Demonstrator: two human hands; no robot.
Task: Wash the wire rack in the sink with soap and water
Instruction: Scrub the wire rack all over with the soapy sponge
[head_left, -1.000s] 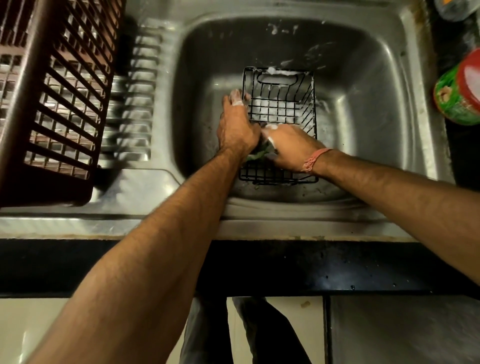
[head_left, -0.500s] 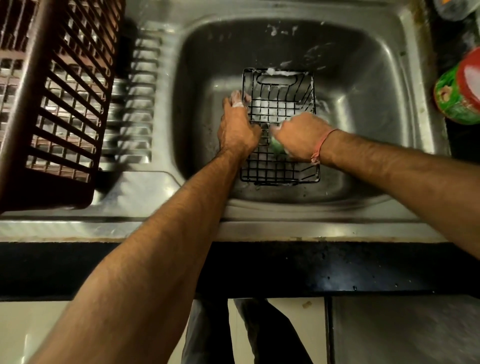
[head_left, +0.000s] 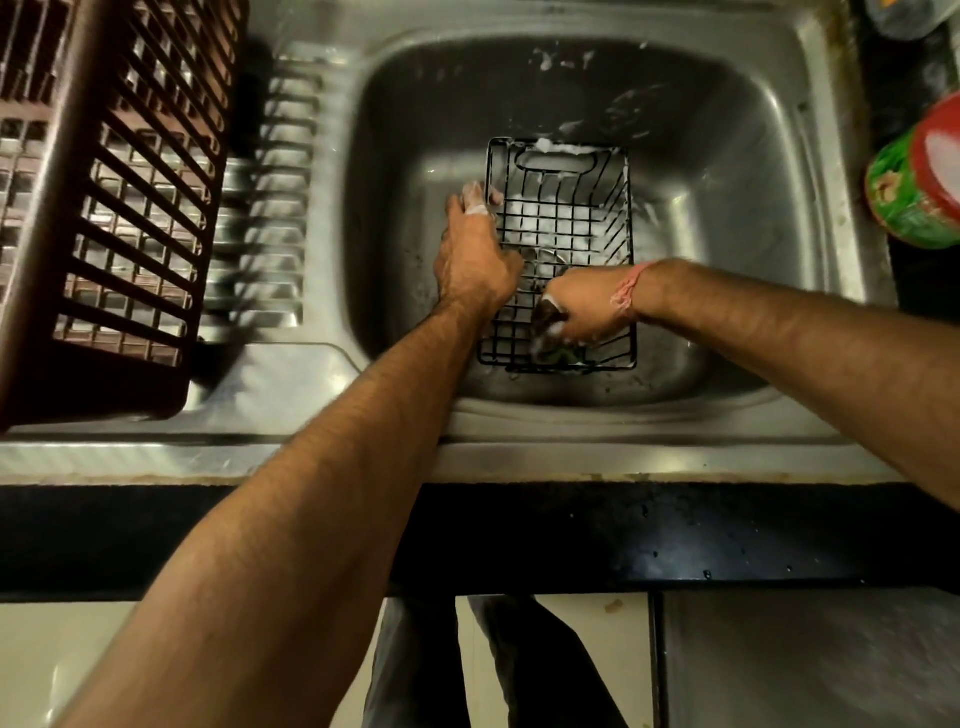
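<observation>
A black wire rack (head_left: 571, 208) lies in the steel sink (head_left: 727, 208), with white soap foam on its far end and floor. My left hand (head_left: 475, 260) grips the rack's left rim, foam on the fingertips. Inside the rack near its front end, my right hand (head_left: 582, 306) is closed on a green scrub pad (head_left: 558, 353), of which only a soapy edge shows under the fingers. A pink thread band circles the right wrist.
A brown plastic slatted basket (head_left: 104, 208) stands on the ribbed steel drainboard (head_left: 270, 208) at the left. A green and red container (head_left: 919, 176) sits on the dark counter at the right. The sink's front rim meets a black counter edge.
My right hand with the pad has moved from the rack's middle back toward its front end. The left hand and the rack have stayed where they were.
</observation>
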